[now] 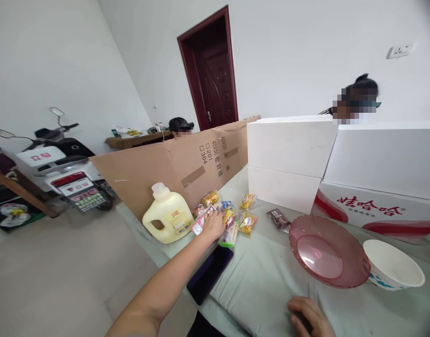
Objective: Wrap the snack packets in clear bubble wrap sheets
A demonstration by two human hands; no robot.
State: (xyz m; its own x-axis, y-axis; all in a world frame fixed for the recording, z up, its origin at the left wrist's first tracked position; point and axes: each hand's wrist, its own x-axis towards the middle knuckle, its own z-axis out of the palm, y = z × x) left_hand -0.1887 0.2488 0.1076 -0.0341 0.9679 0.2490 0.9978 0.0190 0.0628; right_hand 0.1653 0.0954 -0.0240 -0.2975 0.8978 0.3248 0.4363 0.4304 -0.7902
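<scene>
My left hand [215, 225] reaches into a group of small wrapped snacks, its fingers curled down. It touches a pink-and-white packet [198, 226], and a yellow-and-red packet [229, 217] lies at its fingertips. What the fingers grip is hidden. A green-and-clear packet [229, 238] lies beside the hand, with more yellow packets [248, 223] to the right. Below the wrist lies a dark smartphone [211, 274]. At the front edge of the table, my right hand [311, 319] is curled around something dark that I cannot make out.
A yellow jug [171, 216] stands left of the snacks. A cardboard sheet [180, 161] and white boxes [288, 145] wall off the back. On the right are a pink plate [352, 252], a white bowl [394, 264] and a dark packet [278, 219]. Two people sit behind.
</scene>
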